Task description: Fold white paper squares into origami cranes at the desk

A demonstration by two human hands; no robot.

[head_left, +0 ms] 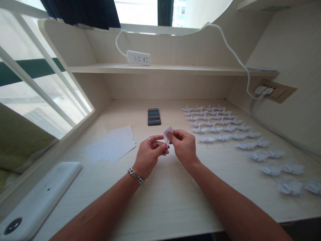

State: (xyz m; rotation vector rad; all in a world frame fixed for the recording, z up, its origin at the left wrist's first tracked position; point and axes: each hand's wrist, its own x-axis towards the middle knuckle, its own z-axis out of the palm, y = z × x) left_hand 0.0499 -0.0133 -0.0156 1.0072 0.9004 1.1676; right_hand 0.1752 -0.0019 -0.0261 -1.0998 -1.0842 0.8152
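Note:
A small, partly folded piece of white paper [167,134] is held above the middle of the pale wooden desk [160,197]. My left hand [149,154], with a ring and a metal bracelet, pinches its lower edge. My right hand [184,144] pinches it from the right with thumb and fingers. Both hands are closed on the paper, and its lower part is hidden behind my fingers.
Several sheets of white paper [111,145] lie to the left. A dark phone [153,116] lies behind my hands. Rows of several folded paper cranes [227,129] cover the right side. A white device [37,197] sits front left. A power strip [138,57] rests on the shelf.

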